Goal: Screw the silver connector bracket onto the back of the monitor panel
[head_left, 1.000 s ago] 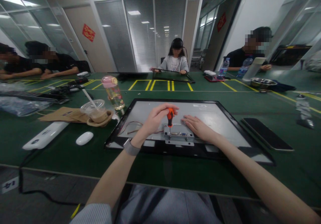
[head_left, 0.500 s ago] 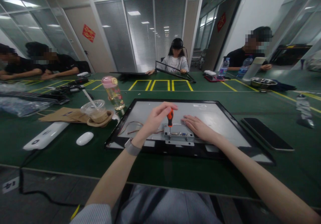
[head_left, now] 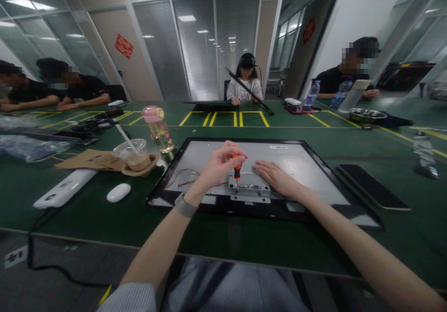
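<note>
My left hand (head_left: 222, 163) is closed round the top of an orange and black screwdriver (head_left: 238, 170). The screwdriver stands upright, its tip down at the left part of a metal bracket (head_left: 249, 192) with connector ports. That bracket sits at the near side of a flat display panel (head_left: 296, 163) lying back side up on the table. Fingers stretched out, my right hand (head_left: 275, 177) lies flat on the panel just right of the bracket. Thin wires (head_left: 185, 178) run across the panel left of the bracket, partly behind my left hand.
To the left are a plastic cup (head_left: 134, 156), a pink-lidded bottle (head_left: 158, 128), a white mouse-like object (head_left: 118, 193) and a white power strip-like case (head_left: 66, 188). A black phone (head_left: 370, 186) lies right of the panel. Across the table (head_left: 216, 132) a person holds a thin black frame (head_left: 249, 91).
My left hand has shifted its fingers from above the screwdriver's top to a pinch round its handle. My right hand is unmoved. The person opposite has tilted the black frame upward.
</note>
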`<state>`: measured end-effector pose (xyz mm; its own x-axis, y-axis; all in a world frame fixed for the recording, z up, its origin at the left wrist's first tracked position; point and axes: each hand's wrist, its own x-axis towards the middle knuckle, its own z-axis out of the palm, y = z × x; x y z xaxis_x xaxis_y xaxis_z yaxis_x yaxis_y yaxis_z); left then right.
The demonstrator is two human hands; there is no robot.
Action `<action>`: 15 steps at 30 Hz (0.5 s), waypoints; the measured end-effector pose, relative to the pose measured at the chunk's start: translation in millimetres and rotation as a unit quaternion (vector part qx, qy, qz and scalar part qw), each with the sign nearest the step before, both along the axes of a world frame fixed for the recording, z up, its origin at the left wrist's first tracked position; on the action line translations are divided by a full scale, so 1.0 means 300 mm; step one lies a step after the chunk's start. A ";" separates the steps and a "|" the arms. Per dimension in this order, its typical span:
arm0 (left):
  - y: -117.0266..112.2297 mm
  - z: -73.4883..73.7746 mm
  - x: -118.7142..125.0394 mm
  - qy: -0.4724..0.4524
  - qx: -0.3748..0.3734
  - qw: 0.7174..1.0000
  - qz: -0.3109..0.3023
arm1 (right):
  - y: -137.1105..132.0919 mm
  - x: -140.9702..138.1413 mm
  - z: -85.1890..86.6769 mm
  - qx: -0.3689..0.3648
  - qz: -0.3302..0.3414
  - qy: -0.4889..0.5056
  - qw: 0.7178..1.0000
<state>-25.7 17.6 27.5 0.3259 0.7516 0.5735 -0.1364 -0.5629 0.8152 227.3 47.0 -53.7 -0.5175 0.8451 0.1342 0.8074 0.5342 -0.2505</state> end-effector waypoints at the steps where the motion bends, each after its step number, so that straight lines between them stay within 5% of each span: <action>1: -0.003 0.002 0.001 0.006 0.003 1.000 0.005 | 0.000 0.000 0.001 0.001 0.001 0.001 1.000; 7: -0.011 -0.003 0.015 -0.025 -0.060 0.997 -0.043 | 0.000 0.000 0.001 -0.009 -0.006 -0.005 1.000; 15: -0.014 0.007 0.012 0.018 -0.006 0.999 0.043 | -0.004 0.001 0.003 0.004 0.004 0.005 1.000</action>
<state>-22.1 13.5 29.6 0.2800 0.7842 0.5538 -0.0582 -0.5619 0.8251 227.6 45.7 -52.7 -0.5226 0.8399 0.1464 0.8010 0.5425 -0.2533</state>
